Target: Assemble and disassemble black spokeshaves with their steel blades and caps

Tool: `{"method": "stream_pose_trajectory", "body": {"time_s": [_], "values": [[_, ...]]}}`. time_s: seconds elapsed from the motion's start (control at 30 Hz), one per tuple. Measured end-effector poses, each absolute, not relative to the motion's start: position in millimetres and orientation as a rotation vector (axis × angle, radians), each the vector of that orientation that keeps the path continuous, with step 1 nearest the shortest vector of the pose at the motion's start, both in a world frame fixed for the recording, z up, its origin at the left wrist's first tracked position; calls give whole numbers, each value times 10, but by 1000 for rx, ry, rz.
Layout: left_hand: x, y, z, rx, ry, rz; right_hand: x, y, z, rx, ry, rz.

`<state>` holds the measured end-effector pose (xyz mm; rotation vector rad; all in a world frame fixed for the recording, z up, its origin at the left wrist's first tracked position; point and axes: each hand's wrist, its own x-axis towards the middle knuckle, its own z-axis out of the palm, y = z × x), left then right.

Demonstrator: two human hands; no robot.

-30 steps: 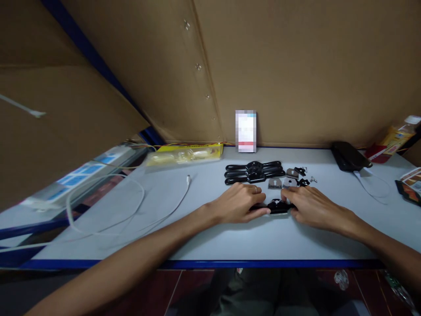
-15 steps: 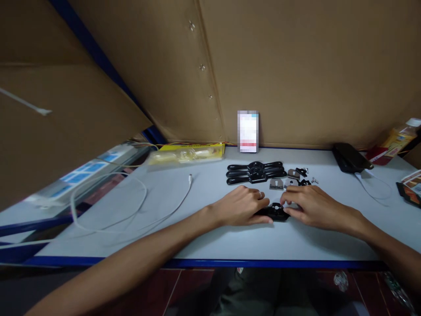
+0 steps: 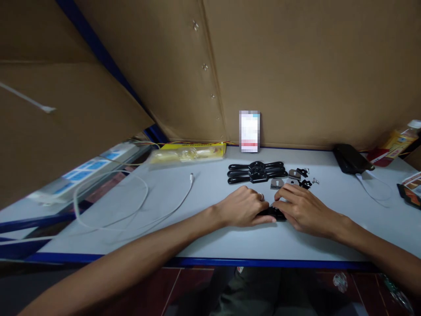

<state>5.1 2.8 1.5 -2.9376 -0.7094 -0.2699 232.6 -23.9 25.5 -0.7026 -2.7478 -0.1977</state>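
A black spokeshave body [image 3: 280, 215] lies on the table near its front, mostly covered by both hands. My left hand [image 3: 244, 206] is closed around its left handle, thumb along the near side. Over the middle of the body, my right hand [image 3: 301, 208] has its fingertips pinched together; whatever they hold is hidden. Beyond the hands, several black spokeshave bodies [image 3: 257, 173] rest stacked side by side. To their right are flat metal blades [image 3: 276, 184], black lever caps [image 3: 305, 184] and small silver thumbscrews [image 3: 315, 180].
A phone [image 3: 249, 131] leans against the cardboard wall [image 3: 296, 66]. A plastic-wrapped yellow package [image 3: 187, 154] and a white cable [image 3: 164, 215] lie to the left, beside a power strip [image 3: 82, 173]. At the right are a black device [image 3: 351, 160] and a bottle [image 3: 403, 138].
My right hand has shifted left, onto the middle of the spokeshave body, covering the hole that showed before. My left hand keeps its hold.
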Motion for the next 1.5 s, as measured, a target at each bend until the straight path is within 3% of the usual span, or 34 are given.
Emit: {"method": "stream_pose_trajectory", "body": {"time_s": [0.3,0.6,0.77,1.03,1.4,1.5], "values": [[38,53,5,-2985,-651,-258,2296,-238,199,-553,-2646,-46],[42,19,37,-2984,-712,-235,2327,-202,293,-794,-2434,128],[35,20,27,-2978,-724,-192,2268,-272,200,-715,-2483,268],[35,13,50,-2943,-723,-129,2297,-284,245,-759,-2620,-59],[27,31,43,-2976,-702,-187,2299,-300,325,-707,-2820,206],[33,25,58,-2967,-728,-111,2314,-292,343,-743,-2836,135]]}}
